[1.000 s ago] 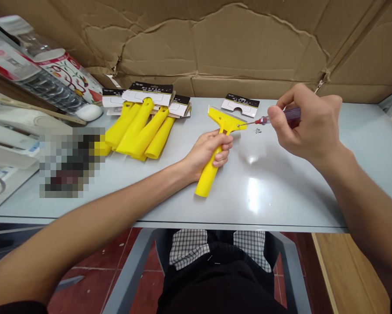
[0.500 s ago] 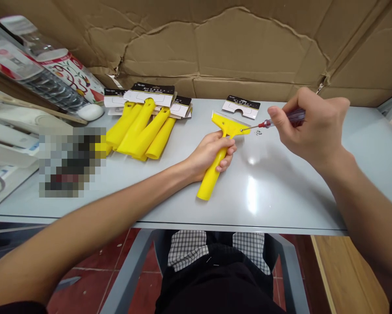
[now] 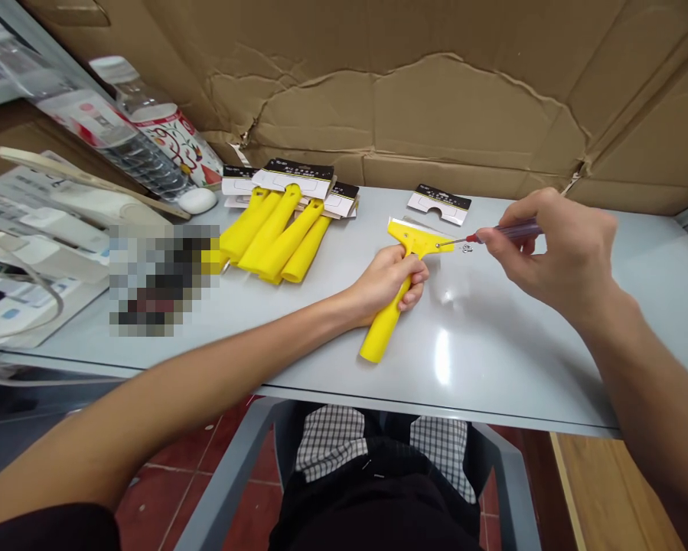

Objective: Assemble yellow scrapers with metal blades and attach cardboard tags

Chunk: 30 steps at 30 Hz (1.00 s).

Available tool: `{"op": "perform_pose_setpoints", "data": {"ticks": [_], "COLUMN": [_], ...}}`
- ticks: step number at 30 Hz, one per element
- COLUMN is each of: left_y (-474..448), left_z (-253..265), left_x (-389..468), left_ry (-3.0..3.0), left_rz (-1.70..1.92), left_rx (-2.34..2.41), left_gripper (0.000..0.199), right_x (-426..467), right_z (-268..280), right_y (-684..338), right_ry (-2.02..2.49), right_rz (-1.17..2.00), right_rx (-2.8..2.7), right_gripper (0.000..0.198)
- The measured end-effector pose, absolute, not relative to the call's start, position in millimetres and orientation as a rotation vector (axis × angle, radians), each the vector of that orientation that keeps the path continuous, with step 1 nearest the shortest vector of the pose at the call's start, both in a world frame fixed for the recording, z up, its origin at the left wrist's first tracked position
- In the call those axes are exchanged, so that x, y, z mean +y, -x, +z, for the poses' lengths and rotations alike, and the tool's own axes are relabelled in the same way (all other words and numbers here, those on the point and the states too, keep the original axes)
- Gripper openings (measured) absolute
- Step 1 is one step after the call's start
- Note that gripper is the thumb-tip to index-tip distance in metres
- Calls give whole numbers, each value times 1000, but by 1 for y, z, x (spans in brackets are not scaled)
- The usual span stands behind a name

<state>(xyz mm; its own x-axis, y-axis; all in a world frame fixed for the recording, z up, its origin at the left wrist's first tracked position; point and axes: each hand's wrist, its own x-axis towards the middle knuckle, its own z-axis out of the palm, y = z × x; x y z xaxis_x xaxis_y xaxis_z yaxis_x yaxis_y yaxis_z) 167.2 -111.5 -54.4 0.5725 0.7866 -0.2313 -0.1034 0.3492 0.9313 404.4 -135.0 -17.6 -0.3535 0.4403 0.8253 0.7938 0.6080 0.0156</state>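
Observation:
My left hand [image 3: 394,282] is wrapped round the upper handle of a yellow scraper [image 3: 383,329], which has a metal blade along its wide head. In my right hand [image 3: 555,252] is a screwdriver [image 3: 516,231] with a red-tipped, see-through handle. Its thin shaft points left, and the tip meets a screw [image 3: 437,246] on the right side of the scraper's head. A few small screws [image 3: 466,249] lie on the table just beyond the head's right end. Behind the head rests a black-and-white header card [image 3: 440,204] with a notch in its lower edge.
Several yellow scraper handles [image 3: 269,233] with header cards lie piled at the back left. Plastic bottles [image 3: 174,141] lean by the left edge, near white devices and a cable [image 3: 45,283]. Cardboard [image 3: 412,99] walls the back of the grey table [image 3: 321,352]. One patch at left is pixelated.
The camera view has shifted, so everything on the table sits slightly lower and more to the right. Both hands keep their grips, and the screwdriver tip stays at the same screw.

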Motion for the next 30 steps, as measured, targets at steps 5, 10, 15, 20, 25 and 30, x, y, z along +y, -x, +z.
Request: {"op": "perform_pose_setpoints", "data": {"ticks": [5, 10, 15, 20, 25, 30], "left_y": [-167, -168, -167, -167, -168, -167], "left_z": [-54, -54, -54, -55, -53, -54], "left_x": [-113, -114, -114, -114, -115, -117], "left_ry": [-1090, -1099, -1114, -1116, -1106, -1107], "left_rz": [656, 668, 667, 672, 672, 674], "left_rx": [788, 798, 794, 801, 818, 820], "left_gripper": [24, 22, 24, 24, 25, 25], "right_x": [-136, -143, -146, -143, -140, -139], "right_z": [-15, -11, -10, -13, -10, -9], "right_y": [-404, -400, -398, -402, -400, -397], "right_ry": [940, 988, 969, 1058, 1041, 1038], "right_rz": [-561, -381, -190, -183, -344, -220], "right_rx": [-1958, -2015, -2021, -1980, -1929, -1919], "right_gripper": [15, 20, 26, 11, 8, 12]}}
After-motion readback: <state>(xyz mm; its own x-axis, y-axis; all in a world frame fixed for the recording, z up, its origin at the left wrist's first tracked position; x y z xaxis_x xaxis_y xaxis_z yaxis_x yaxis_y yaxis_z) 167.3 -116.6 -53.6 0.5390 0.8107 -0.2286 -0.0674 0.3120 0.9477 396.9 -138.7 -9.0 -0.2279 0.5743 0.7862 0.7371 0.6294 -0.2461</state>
